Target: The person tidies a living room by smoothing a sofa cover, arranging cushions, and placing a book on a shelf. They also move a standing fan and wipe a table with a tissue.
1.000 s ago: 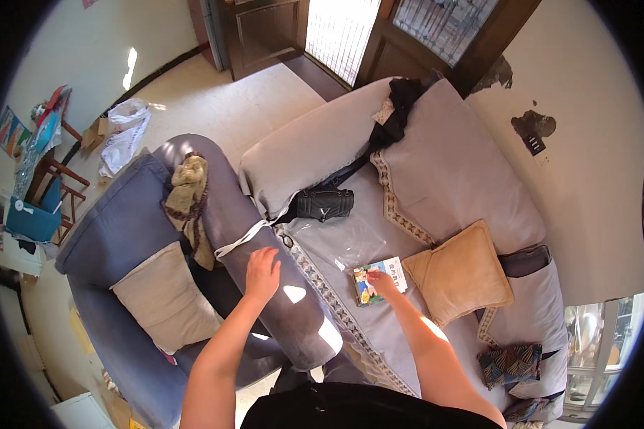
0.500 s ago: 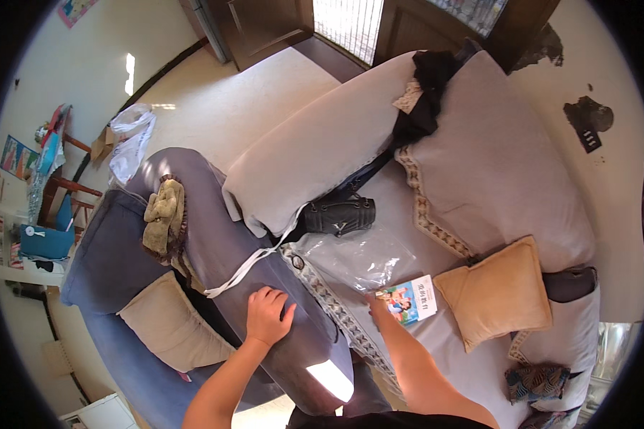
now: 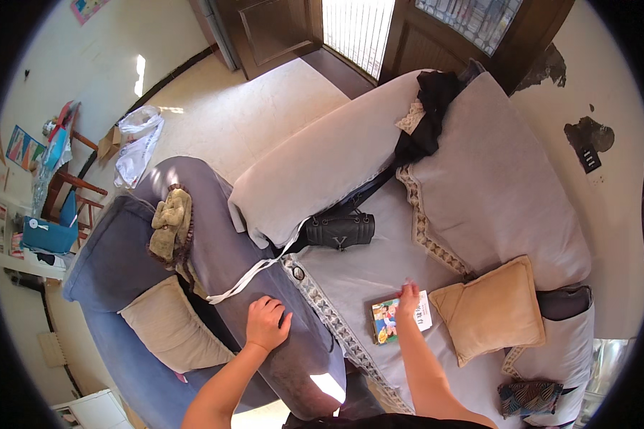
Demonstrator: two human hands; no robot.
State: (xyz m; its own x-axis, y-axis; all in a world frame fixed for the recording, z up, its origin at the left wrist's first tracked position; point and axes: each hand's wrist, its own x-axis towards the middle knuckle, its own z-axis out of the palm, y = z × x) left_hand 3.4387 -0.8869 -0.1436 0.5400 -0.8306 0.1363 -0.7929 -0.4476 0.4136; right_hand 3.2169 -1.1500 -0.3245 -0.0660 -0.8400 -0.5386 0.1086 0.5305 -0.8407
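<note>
My left hand [image 3: 267,323] lies on the padded purple-grey sofa arm [image 3: 265,300], fingers stretched over the fabric and holding nothing. With my right hand [image 3: 408,299], I reach across a small thick book [image 3: 386,321] lying on the grey sofa cover [image 3: 408,257]. The fingers are bent together at its far edge, and the hand hides part of the colourful cover. A black quilted handbag [image 3: 340,230] with a metal emblem sits beyond the book. To the right of the book rests a tan cushion [image 3: 488,311].
A white strap [image 3: 245,282] crosses the sofa arm. A brown fuzzy item [image 3: 172,225] and a beige cushion [image 3: 175,323] lie to the left. Black cloth [image 3: 429,118] hangs over the sofa back. Farther left, a white plastic bag [image 3: 139,146] stands on the floor.
My right hand has moved from the book's left side to its far edge. The clear plastic bag beyond the book is no longer in sight. My left hand stays on the sofa arm.
</note>
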